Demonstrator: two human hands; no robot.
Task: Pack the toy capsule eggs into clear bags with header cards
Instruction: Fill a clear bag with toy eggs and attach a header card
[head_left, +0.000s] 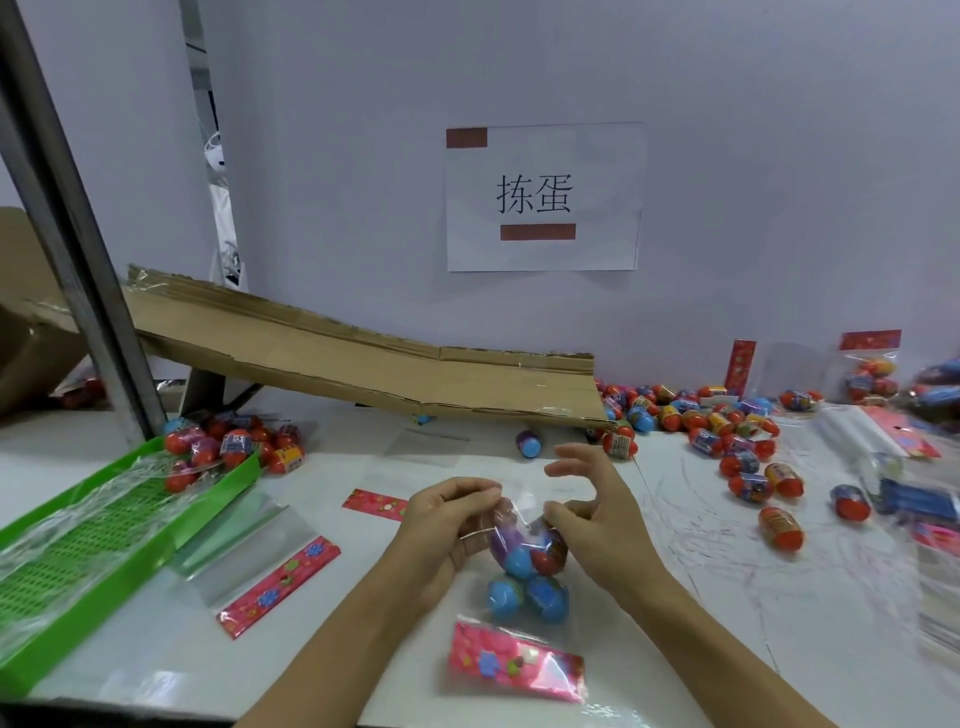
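Observation:
A clear bag (527, 566) holding several capsule eggs, blue, red and purple, stands on the white table in front of me, its pink header card (517, 662) lying toward me. My left hand (447, 525) pinches the bag's open top edge. My right hand (592, 499) holds the other side of the opening with thumb and lower fingers, its upper fingers spread above. Loose red and blue eggs (727, 436) lie in a heap to the right.
A green tray (104, 525) with plastic film sits at the left, with bagged eggs (234, 447) behind it. An empty bag with pink header (270, 566) lies beside it. A cardboard ramp (363, 364) slopes along the wall. Filled bags (870, 374) stand at the far right.

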